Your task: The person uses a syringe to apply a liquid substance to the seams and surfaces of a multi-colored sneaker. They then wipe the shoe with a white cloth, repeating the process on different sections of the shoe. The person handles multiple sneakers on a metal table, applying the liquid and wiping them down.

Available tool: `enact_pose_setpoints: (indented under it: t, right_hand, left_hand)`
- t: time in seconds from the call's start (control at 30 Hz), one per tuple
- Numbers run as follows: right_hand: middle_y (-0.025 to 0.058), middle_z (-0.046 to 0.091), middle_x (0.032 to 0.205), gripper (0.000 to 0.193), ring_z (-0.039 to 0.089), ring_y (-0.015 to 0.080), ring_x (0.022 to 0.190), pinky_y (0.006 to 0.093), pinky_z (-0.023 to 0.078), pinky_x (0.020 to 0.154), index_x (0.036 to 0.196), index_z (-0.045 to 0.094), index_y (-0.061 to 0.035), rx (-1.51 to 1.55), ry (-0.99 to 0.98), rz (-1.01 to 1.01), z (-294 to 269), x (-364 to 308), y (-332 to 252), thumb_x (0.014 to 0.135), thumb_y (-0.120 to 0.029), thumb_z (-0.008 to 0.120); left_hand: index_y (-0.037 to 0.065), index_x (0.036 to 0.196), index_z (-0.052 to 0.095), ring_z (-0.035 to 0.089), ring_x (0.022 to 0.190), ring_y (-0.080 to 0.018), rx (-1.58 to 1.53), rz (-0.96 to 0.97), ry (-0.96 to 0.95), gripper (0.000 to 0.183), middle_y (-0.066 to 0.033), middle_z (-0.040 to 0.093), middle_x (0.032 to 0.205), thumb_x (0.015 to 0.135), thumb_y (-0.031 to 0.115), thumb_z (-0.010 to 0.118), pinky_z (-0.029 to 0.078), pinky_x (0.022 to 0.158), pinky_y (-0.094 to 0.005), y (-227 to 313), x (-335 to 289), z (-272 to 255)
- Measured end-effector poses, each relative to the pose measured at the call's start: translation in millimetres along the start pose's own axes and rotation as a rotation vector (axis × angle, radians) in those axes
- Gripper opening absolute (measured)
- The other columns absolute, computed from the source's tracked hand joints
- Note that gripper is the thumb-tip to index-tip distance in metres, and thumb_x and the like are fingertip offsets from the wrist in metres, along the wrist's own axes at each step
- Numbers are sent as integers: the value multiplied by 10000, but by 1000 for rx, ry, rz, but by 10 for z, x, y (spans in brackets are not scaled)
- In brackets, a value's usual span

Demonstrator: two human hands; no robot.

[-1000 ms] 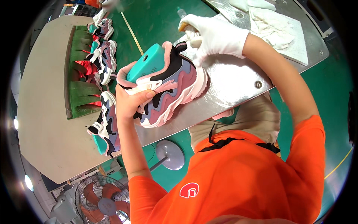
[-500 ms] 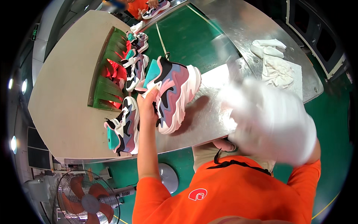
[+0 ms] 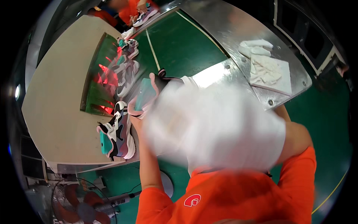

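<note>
My left hand (image 3: 137, 123) grips a pink, purple and black sneaker (image 3: 160, 80) with a chunky white sole and a teal insert in its opening. A large white cloth (image 3: 220, 130), smeared by motion, covers most of that shoe. It hangs from my right hand, whose fingers are hidden within the cloth; only the right forearm (image 3: 296, 143) shows. Beside my left wrist, a matching sneaker (image 3: 121, 134) lies on its side at the table's near edge. More such sneakers (image 3: 126, 74) stand in a row farther off.
A green-flapped opening (image 3: 95, 82) with red light stands in the pale table (image 3: 56, 97) at left. White cloths (image 3: 264, 71) lie on the metal tabletop (image 3: 248, 76) at right. A fan (image 3: 85, 209) stands lower left. A co-worker's hand (image 3: 141, 5) holds a shoe at the far end.
My right hand has swept the white cloth leftward from the right side, over the held sneaker. The sneaker remains in my left hand. The whole view has shifted slightly.
</note>
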State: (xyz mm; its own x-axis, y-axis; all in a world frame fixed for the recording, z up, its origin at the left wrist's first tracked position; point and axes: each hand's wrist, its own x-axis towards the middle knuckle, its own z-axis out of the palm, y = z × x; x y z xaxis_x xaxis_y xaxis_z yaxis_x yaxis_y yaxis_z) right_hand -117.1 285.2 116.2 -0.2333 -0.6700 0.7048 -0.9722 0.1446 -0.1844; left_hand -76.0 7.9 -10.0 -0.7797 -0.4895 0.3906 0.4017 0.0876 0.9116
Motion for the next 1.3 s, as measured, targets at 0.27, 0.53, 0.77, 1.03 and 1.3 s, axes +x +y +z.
enact_pose_setpoints:
  t: [0.27,0.53,0.77,1.03,1.3]
  right_hand:
    - [132,599,1030,611,595,174,871,325,510,801,1286,471,-11,628,436,791,573,-270,682,803,-211,788]
    - [185,503,1158,627,648,262,871,359,528,801,1339,396,-39,268,534,627,1059,-9,446,835,-159,749]
    - [162,542,1132,597,664,290,866,403,535,775,1299,410,-82,87,412,738,1076,248,738,821,-225,736]
    - [124,536,1124,702,595,210,966,325,498,880,1284,448,-12,285,513,785,848,24,1113,713,-161,828]
    - [128,618,1092,642,620,217,955,330,511,861,1280,502,-17,143,405,909,930,-1319,1100,730,-116,817]
  left_hand:
    - [-64,1283,412,592,1122,-234,-50,129,154,871,-151,550,1215,656,316,882,526,922,-355,43,-206,-63]
    - [-74,1188,458,598,1064,-225,26,238,160,716,-174,533,1224,652,189,854,546,862,-341,100,-357,213]
    - [-75,1228,479,618,1022,-194,58,164,152,715,-160,583,1204,680,196,850,523,865,-320,-16,-266,144]
    - [-53,1235,512,631,949,-164,139,85,131,580,-127,635,1093,753,127,780,522,836,-298,217,-80,327]
    - [-55,1248,503,627,911,-137,37,-25,203,576,-103,640,1068,799,152,797,501,813,-261,75,540,200]
